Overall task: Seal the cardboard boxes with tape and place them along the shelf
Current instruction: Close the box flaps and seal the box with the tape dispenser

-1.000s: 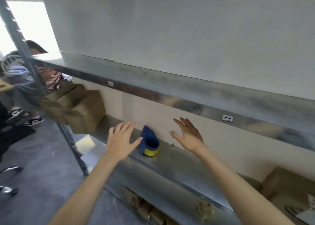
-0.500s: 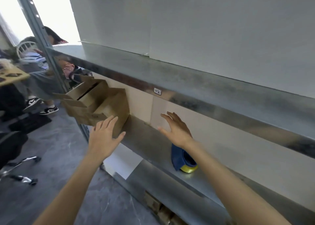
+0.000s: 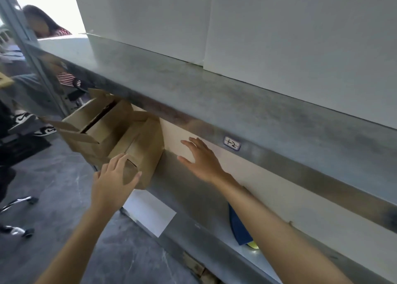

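Note:
Two brown cardboard boxes stand side by side at the left end of the metal shelf (image 3: 189, 199). The nearer box (image 3: 144, 150) has its flaps down; the farther box (image 3: 94, 122) has its flaps standing open. My left hand (image 3: 113, 182) is open with spread fingers at the near front corner of the nearer box. My right hand (image 3: 202, 159) hovers open over the shelf just right of that box, apart from it. A blue and yellow tape dispenser (image 3: 238, 230) lies on the shelf, partly hidden under my right forearm.
An upper shelf beam (image 3: 214, 103) with a label runs overhead, white panels above it. A grey upright post (image 3: 32, 53) stands at the left. A seated person (image 3: 43, 27) and chair wheels (image 3: 21, 199) are on the grey floor to the left. More cardboard (image 3: 193, 264) lies below.
The view has swung left along the shelf. Both hands moved away from the tape dispenser toward the boxes; my left hand now reaches the nearer box's corner.

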The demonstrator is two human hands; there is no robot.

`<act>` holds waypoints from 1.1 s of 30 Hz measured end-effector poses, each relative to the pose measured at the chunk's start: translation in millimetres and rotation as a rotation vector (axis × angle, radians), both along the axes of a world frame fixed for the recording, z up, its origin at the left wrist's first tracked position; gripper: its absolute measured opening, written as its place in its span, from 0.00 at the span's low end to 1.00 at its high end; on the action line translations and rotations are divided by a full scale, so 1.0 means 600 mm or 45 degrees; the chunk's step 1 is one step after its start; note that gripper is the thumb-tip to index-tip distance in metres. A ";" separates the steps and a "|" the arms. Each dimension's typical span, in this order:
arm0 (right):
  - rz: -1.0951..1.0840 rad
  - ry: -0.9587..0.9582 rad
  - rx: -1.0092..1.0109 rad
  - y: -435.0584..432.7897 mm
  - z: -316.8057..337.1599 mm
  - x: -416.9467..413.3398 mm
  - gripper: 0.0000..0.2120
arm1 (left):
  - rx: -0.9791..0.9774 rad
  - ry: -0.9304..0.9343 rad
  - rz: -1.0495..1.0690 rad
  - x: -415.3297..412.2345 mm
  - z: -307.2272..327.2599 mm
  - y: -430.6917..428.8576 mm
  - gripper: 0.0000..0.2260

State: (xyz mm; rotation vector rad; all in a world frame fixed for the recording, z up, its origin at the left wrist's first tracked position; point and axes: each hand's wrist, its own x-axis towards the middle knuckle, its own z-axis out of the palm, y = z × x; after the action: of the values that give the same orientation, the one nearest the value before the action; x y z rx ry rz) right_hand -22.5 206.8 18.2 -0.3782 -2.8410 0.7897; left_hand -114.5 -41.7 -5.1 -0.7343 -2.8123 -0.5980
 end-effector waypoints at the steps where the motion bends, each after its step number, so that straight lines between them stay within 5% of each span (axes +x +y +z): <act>1: 0.002 -0.017 -0.022 0.001 -0.001 -0.013 0.27 | 0.008 -0.008 -0.012 -0.002 -0.005 0.000 0.27; 16: 0.004 -0.015 0.044 -0.053 -0.016 -0.172 0.29 | 0.157 0.004 -0.198 -0.098 -0.017 -0.033 0.22; 33: -0.573 -0.044 0.079 -0.125 -0.027 -0.157 0.25 | 0.186 0.065 -0.804 -0.249 -0.027 -0.095 0.22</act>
State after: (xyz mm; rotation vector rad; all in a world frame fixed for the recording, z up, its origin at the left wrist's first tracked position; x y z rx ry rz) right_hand -116.9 132.0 2.0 -0.9821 -2.6427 0.6038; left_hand -263.8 -98.9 -21.5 -1.5887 -2.4243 -0.8431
